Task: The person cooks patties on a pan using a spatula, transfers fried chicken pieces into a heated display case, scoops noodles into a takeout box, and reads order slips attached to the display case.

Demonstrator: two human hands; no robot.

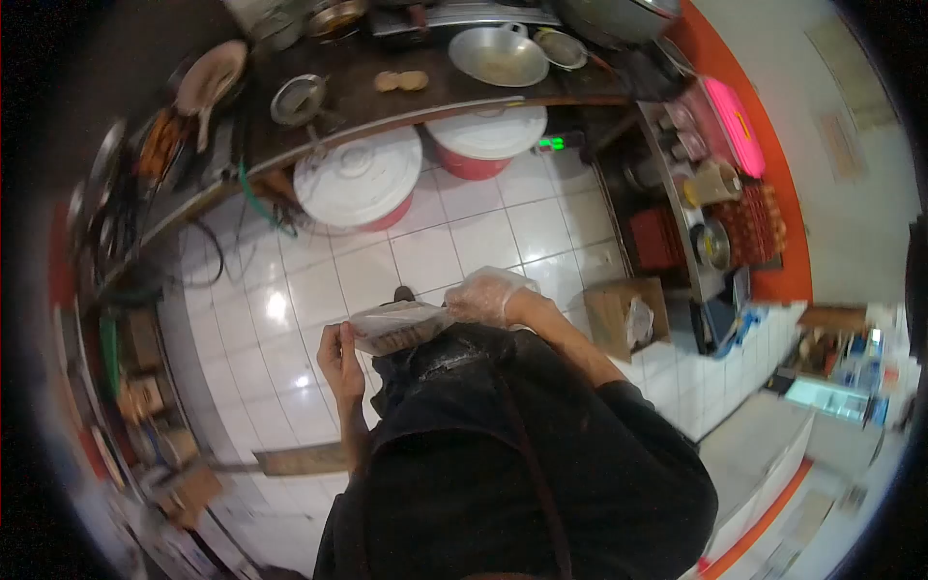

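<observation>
- The left hand (338,365) is bare, its fingers curled closed on the near end of a clear plastic bag (398,327) with something brown inside; the contents are too blurred to name.
- The right hand (486,295), in a thin clear glove, closes on the bag's other end, at about 2 o'clock from the left hand. The bag lies level between them, just above the dark apron (454,387).
- To handle it well, I judge both grips should stay firm and the bag level, so nothing slides out.
- At 12 o'clock from the hands, two white-lidded tubs (360,179) (488,132) stand on the white tiled floor (454,242) under the counter (387,106).
- On the counter at 12 to 1 o'clock sit a metal bowl (498,56) and two flat brown pieces (400,81).
- At 3 o'clock a cardboard box (628,314) stands on the floor, near a shelf rack (706,193).
- Nothing crowds the hands; box and tubs narrow the floor.
</observation>
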